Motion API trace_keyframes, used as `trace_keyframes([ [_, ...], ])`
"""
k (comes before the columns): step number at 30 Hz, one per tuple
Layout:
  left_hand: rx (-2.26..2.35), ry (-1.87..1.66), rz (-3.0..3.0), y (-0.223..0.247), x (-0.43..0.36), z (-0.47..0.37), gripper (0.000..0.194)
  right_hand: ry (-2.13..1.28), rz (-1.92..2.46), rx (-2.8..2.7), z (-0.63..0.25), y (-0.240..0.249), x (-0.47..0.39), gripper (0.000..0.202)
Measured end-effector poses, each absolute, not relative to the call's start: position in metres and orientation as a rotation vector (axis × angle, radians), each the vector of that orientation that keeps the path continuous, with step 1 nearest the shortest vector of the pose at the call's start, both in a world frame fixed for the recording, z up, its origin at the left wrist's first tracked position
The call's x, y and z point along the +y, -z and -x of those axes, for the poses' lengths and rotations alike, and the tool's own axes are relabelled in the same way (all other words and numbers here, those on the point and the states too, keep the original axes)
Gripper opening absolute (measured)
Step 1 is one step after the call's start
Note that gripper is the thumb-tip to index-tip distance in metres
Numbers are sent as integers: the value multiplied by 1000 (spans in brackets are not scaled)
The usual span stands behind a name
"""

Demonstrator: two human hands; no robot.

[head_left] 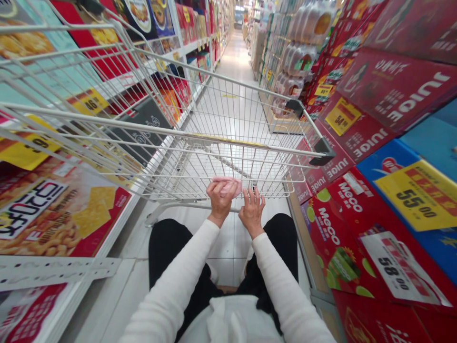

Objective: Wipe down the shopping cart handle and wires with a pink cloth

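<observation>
A wire shopping cart [221,143] stands sideways across the aisle in front of my knees. My left hand [220,202] is closed on a pink cloth [228,185] against the cart's lower wires. Just to its right, my right hand [252,209] touches the same wire side, its fingers bent and spread apart, with nothing seen in them. The cart's basket shows no goods inside, only bare wires.
Shelves with boxed snacks and yellow price tags [90,101] rise on the left. Stacked red juice cartons [396,90] and red Meco boxes [342,224] border the right side. Wrapped bottles [300,62] stand farther along. The tiled aisle [237,52] runs ahead beyond the cart.
</observation>
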State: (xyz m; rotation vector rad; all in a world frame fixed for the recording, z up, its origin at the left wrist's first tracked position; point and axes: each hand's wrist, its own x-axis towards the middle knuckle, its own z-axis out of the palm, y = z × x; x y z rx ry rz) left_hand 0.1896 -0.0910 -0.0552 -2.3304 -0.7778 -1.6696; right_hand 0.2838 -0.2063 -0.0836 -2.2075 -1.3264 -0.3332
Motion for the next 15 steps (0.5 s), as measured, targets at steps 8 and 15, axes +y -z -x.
trace_keyframes([
  [8,-610,1531,2441,91,-99,-165,18,401,2181,-1376,-290,89,-209,68],
  [15,-868,1808,2268,67,-72,-163,18,427,2161,-1356,-290,94,-208,67],
])
